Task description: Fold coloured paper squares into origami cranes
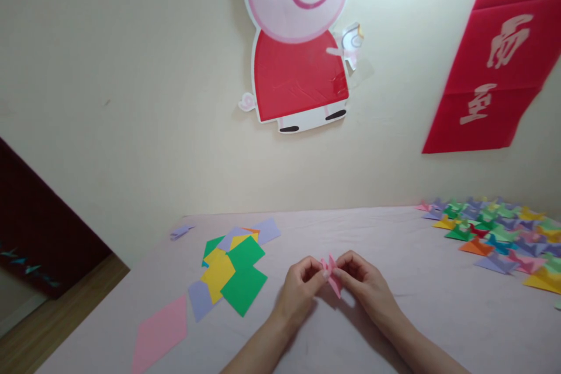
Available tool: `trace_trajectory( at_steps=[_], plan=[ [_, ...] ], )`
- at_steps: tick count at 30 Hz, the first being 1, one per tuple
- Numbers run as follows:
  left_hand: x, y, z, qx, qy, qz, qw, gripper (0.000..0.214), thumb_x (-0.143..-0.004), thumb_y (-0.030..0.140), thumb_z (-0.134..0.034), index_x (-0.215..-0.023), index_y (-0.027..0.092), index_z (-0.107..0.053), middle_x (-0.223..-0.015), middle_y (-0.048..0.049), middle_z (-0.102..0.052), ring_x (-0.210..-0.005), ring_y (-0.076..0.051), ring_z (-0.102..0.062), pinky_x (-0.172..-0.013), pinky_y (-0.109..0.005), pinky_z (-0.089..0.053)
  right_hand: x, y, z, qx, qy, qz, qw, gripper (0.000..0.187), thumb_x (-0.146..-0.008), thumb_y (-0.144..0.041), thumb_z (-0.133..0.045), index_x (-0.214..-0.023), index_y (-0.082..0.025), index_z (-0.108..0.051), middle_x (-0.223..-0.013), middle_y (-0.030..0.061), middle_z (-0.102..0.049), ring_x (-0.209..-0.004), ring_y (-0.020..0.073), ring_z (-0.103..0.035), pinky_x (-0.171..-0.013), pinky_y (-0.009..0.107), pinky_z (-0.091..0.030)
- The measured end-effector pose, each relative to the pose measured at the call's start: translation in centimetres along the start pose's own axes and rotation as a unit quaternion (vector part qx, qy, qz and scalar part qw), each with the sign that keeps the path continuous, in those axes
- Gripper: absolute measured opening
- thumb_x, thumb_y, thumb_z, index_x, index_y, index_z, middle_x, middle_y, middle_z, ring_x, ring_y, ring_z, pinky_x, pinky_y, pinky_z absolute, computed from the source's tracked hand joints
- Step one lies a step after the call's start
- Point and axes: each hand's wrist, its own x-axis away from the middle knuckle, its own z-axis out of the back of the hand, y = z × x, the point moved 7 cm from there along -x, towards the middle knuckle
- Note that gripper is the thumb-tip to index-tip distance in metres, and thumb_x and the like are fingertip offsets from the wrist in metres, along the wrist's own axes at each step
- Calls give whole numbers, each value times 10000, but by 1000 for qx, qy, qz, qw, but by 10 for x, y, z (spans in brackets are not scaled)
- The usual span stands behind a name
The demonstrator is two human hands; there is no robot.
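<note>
A small folded pink paper piece [335, 284], origami with pointed tips, is held upright between my two hands just above the cloth. My left hand [302, 283] pinches its left side between thumb and fingers. On the other side, my right hand [366, 280] grips it the same way, thumb tip at the folds. The fingers partly hide the paper's upper middle. Left of my hands lie loose paper squares, among them a green square [244, 290] and a yellow square [219, 274]. A single pink square [161, 333] lies nearer the front.
Rows of folded paper figures [499, 234] in many colours cover the right of the pale cloth-covered table [350, 228]. One purple folded piece [182, 232] lies at the far left corner. Behind stands a wall with a cartoon pig cutout [300, 76] and a red banner [495, 64].
</note>
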Motion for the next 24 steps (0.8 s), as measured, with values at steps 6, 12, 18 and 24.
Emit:
trace_trajectory(
  at_steps=[6, 12, 18, 24],
  plan=[
    [-1, -4, -2, -53, 26, -21, 998, 269, -730, 400, -686, -680, 171, -553, -632, 30, -507, -614, -127, -419, -598, -246, -328, -2, 10, 4, -29, 30, 11, 999, 446, -654, -509, -811, -864, -217, -548, -633, -46, -571, -560, 143, -558, -545, 257, -445],
    [0, -4, -1, -26, 36, -16, 999, 234, -731, 377, -671, -692, 166, -576, -665, 8, -566, -641, -144, -481, -635, -256, -368, -2, 13, 5, -31, 32, 19, 999, 466, -690, -492, -792, -975, -215, -549, -610, -64, -548, -547, 135, -539, -544, 251, -431],
    [2, -1, 1, -30, 50, -26, 998, 176, -749, 319, -671, -706, 158, -614, -676, 0, -601, -649, -150, -502, -636, -260, -374, -2, 8, 1, -5, 1, -22, 1000, 413, -676, -551, -770, -803, -185, -629, -607, -28, -583, -564, 140, -531, -561, 261, -418],
    [5, 0, -2, 23, 71, -37, 997, 145, -749, 304, -676, -754, 165, -635, -704, -10, -652, -690, -170, -580, -669, -270, -439, 4, 3, 3, 57, 35, -1, 998, 372, -743, -549, -713, -707, -182, -661, -626, -11, -602, -567, 133, -504, -530, 248, -402]
  ],
)
